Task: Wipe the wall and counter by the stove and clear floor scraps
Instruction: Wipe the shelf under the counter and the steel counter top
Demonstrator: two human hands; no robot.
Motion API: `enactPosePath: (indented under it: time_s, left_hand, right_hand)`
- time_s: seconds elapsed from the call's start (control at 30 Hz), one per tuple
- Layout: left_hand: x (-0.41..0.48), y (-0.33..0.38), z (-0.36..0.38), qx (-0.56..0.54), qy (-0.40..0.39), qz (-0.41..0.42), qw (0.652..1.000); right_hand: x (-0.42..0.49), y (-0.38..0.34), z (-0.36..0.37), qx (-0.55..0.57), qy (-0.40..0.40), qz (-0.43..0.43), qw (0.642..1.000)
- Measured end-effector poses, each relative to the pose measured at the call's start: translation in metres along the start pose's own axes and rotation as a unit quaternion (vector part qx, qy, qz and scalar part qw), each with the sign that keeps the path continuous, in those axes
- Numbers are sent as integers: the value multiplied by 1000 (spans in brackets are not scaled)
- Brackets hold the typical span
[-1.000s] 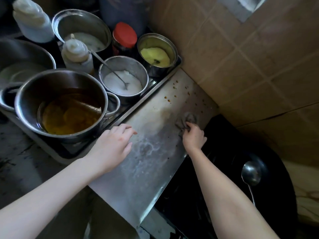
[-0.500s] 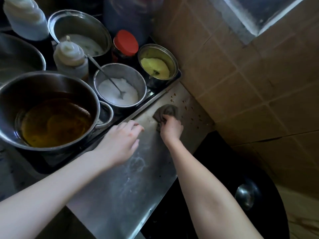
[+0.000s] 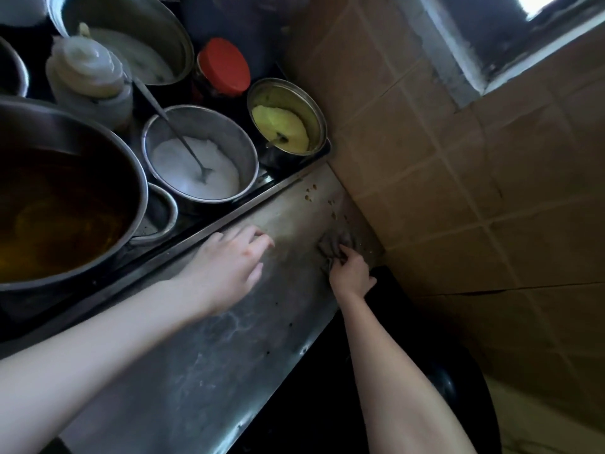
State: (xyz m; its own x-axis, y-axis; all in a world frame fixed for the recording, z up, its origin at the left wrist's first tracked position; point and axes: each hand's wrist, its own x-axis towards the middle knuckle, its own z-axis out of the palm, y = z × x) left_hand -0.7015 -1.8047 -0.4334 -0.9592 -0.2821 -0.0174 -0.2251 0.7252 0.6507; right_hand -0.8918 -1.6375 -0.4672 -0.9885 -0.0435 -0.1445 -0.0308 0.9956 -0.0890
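A stainless counter strip (image 3: 209,365) runs from the front left to the tiled wall (image 3: 458,178). My right hand (image 3: 352,273) pinches a small grey cloth (image 3: 334,242) and presses it on the counter close to the wall. Brown crumbs (image 3: 314,191) lie on the steel just beyond the cloth. My left hand (image 3: 229,267) rests flat on the counter with its fingers straight, next to the tray's edge.
A metal tray (image 3: 288,178) to the left holds a large pot of brown oil (image 3: 55,208), a bowl of white powder with a spoon (image 3: 199,162), a tin of yellow paste (image 3: 284,126), a red-lidded jar (image 3: 222,67) and a squeeze bottle (image 3: 88,80). A black wok (image 3: 327,404) sits right of the counter.
My right hand has slid the cloth rightward across the counter, from beside the tray to near the wall. My left hand has stayed in place.
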Motion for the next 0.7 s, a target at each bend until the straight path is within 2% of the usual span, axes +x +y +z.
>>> enactPosePath:
  time_s: [0.1,0.17,0.3,0.43,0.5,0.7]
  left_hand:
    - [3,-1,1,0,4,4,1000]
    - [5,-3,1,-4,9,3,1000]
    - [7,-7,-2,-9,23,-2,1000]
    - [6,-9,-4,-17,36,-5,999]
    - [4,-10,-4,-19,36,-7,999]
    - [2,-17,1,-1,43,2,999]
  right_hand:
    - [9,-5,-3,31,-2,55,998]
    - [13,-17,-2,37,4,56,998]
    - [18,-56,-1,-1,-4,-51,999]
    - [25,-96,2,-31,-26,-176,983]
    - [31,-106,4,-50,-30,-201,978]
    - [47,-90,0,-1,-16,-135,991]
